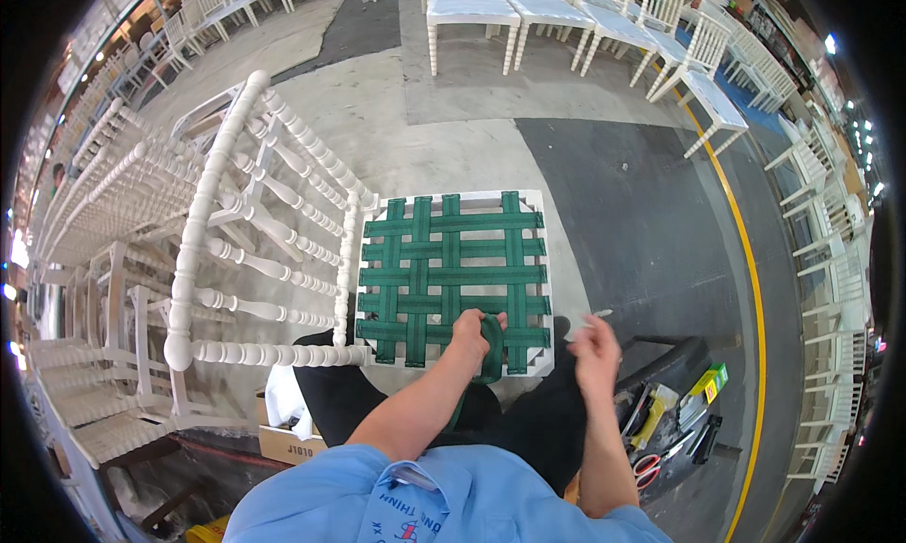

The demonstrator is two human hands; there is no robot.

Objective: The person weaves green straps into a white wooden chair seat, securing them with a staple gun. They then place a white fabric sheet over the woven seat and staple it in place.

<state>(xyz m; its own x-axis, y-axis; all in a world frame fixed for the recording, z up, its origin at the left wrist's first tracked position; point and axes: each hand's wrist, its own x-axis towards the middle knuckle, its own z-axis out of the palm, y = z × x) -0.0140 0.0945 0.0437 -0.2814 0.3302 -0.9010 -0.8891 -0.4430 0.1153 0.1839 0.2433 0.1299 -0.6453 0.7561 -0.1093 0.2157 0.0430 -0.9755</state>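
Observation:
A white chair with turned spindles lies in front of me, its backrest (269,232) to the left. Dark green webbing (462,277) is woven in a lattice across its seat frame (540,246). My left hand (479,332) is closed on a loose green webbing strap (491,354) at the near edge of the seat, and the strap hangs toward my lap. My right hand (595,356) is raised right of the seat, fingers curled. Something small and pale shows at its fingertips, too blurred to name.
On the right lie red-handled scissors (647,469), a yellow-green box (710,383) and other tools. A cardboard box (291,446) stands left of my legs. White chairs (123,184) crowd the left, and more chairs (472,7) line the back and right. A yellow line (750,260) crosses the floor.

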